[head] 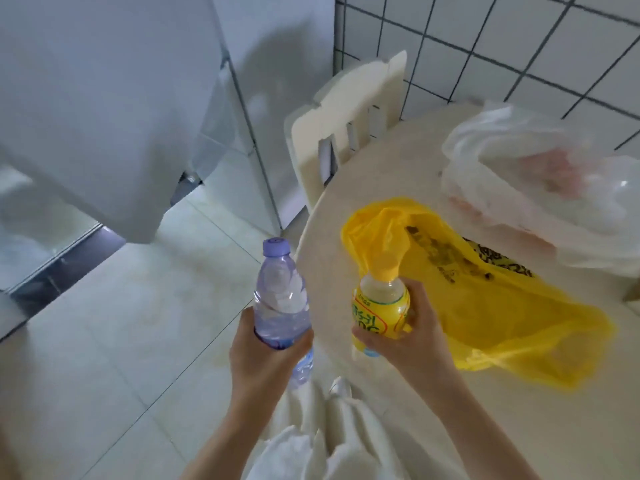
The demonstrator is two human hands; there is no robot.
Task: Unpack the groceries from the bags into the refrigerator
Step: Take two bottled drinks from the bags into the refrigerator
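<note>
Holding now: the left hand (pixel 266 348) is wrapping its fingers round the low part of a water bottle (pixel 281 299), and the right hand (pixel 403 327) is wrapping its fingers round a yellow drink bottle (pixel 380 308).
Which way the bottles are pointing: both are standing almost straight up, caps on top. The purple cap is leaning a little toward the fridge.
Where the fridge is sitting: the fridge (pixel 263 109) is standing up and to the left of both hands, past the floor. Its open door (pixel 93 109) is swinging out on the far left.
Which hand is nearer: the left hand is closer to the fridge, so I am guessing the water bottle is going in first.
What the next move is needing: I am thinking the person is turning left and reaching up and forward, keeping the bottles upright.
Where the bags are lying: a yellow bag (pixel 491 306) is lying flat and open on the counter (pixel 346 244), just behind the right hand. A clear bag (pixel 540 174) is sitting farther back, with something pink inside that is too blurry to name.
What the room is showing: a pale chair (pixel 349 126) is standing between counter and fridge. A tiled wall (pixel 519 39) is running behind, and pale tiles are covering the floor (pixel 121 341).
</note>
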